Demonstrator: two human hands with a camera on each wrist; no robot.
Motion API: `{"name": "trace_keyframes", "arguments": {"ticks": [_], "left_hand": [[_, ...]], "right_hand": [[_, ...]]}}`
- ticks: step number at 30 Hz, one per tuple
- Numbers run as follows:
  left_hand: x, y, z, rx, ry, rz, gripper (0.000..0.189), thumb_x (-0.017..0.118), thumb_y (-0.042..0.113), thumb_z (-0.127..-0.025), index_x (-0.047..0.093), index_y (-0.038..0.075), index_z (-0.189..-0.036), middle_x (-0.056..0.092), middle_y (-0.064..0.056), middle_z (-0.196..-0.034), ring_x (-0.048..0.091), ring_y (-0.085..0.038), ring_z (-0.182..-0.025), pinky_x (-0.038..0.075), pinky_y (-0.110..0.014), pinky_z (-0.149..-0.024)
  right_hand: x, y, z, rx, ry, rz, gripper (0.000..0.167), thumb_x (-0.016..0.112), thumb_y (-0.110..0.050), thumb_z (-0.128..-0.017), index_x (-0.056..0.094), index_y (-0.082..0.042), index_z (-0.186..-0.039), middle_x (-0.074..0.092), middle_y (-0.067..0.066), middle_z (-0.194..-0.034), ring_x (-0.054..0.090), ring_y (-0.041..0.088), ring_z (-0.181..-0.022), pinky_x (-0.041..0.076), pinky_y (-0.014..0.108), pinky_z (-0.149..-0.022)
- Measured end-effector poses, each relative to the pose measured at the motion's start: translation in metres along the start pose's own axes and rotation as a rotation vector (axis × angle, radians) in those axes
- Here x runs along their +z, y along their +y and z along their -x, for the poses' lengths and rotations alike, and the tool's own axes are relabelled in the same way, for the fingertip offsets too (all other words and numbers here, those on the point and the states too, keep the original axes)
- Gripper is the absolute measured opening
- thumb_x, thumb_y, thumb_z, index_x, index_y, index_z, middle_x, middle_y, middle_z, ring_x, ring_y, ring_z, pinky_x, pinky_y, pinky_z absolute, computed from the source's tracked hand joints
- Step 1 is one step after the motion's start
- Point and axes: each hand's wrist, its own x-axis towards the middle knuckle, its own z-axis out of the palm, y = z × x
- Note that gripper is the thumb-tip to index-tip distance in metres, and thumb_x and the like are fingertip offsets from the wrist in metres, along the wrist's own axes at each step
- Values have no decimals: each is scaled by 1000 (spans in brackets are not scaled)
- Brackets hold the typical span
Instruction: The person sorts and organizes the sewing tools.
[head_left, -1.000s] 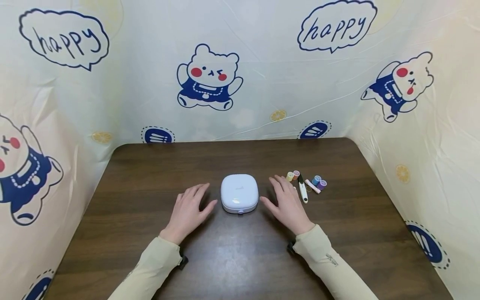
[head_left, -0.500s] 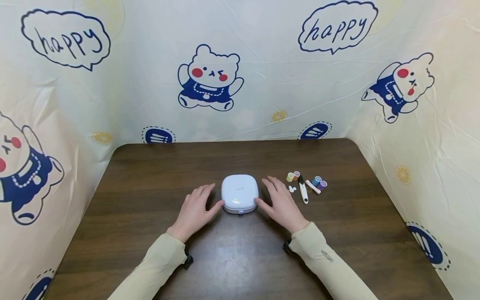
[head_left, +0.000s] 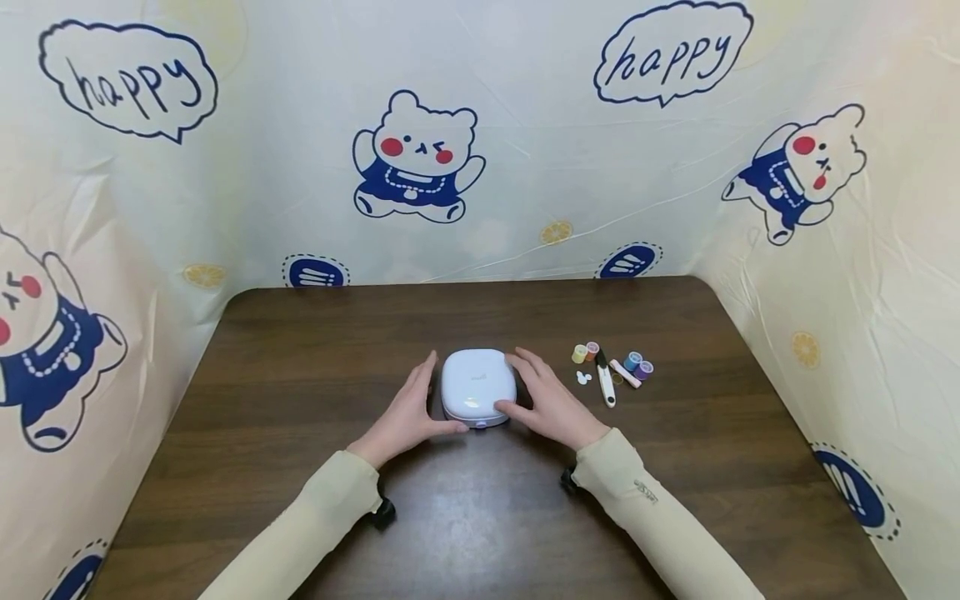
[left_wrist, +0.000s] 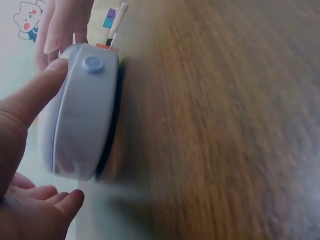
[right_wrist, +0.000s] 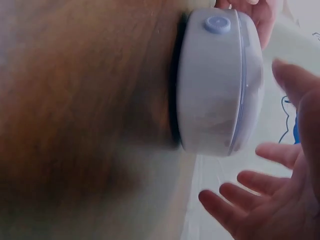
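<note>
A white rounded-square case [head_left: 478, 383] sits closed on the brown table, with a round pale-blue button [left_wrist: 93, 65] on its front side. My left hand [head_left: 407, 422] is at its left side, fingers spread and extended. In the left wrist view the left thumb [left_wrist: 37, 90] lies at the lid's edge near the button; the other fingers are apart from the case. At the right side is my right hand [head_left: 553, 406], its fingers extended. The right wrist view shows the right thumb [right_wrist: 292, 80] and fingers apart from the lid.
Right of the case lie small yellow [head_left: 580, 354], orange, blue [head_left: 633, 360] and purple [head_left: 644, 369] spools. Among them are a black-and-white slim tool [head_left: 606, 382], a white stick [head_left: 626, 373] and a white three-lobed piece [head_left: 583, 378]. A printed curtain [head_left: 510, 167] surrounds the table [head_left: 300, 333].
Both hands have moved inward to the case. The left thumb has come to its front and the right thumb over its front right corner. The case has stayed in place.
</note>
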Motion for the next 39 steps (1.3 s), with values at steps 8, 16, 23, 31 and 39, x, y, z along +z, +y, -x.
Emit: {"name": "trace_keyframes", "arguments": {"ticks": [8,16,23,31,39], "left_hand": [[5,-2,-15,19,-37,18,139,94,50,-73,3,2,-166,10,-21,-172,20,-38,-157,29,-58,-121],[9,-8,-23,40,-71,34,140,95,48,-73,1,1,-166,8,-23,-172,21,-39,-156,30,-57,-121],[11,-9,-25,41,-82,52,140,97,44,-71,4,1,-166,15,-24,-170,28,-40,-153,31,-58,-120],[13,-8,-26,29,-57,99,132,99,37,-69,14,1,-163,29,-23,-163,40,-37,-144,36,-55,-116],[13,-8,-27,23,-51,112,129,100,32,-68,17,3,-162,34,-23,-159,42,-36,-141,36,-53,-115]], "right_hand": [[-4,4,-13,-59,-134,-99,100,82,-44,-89,27,-11,-165,19,17,-171,33,35,-152,39,49,-118],[-3,3,-21,-89,-188,-140,104,83,-41,-89,21,-10,-166,14,19,-171,36,36,-149,42,48,-114],[-2,2,-26,-88,-204,-118,107,85,-40,-87,21,-7,-166,14,20,-171,33,36,-151,40,48,-116],[1,1,-29,-98,-207,-96,107,85,-39,-85,23,-5,-165,20,21,-168,37,36,-147,41,47,-115],[2,4,-34,-141,-154,-72,104,89,-38,-80,33,-3,-160,33,18,-159,45,32,-138,45,45,-112]]}}
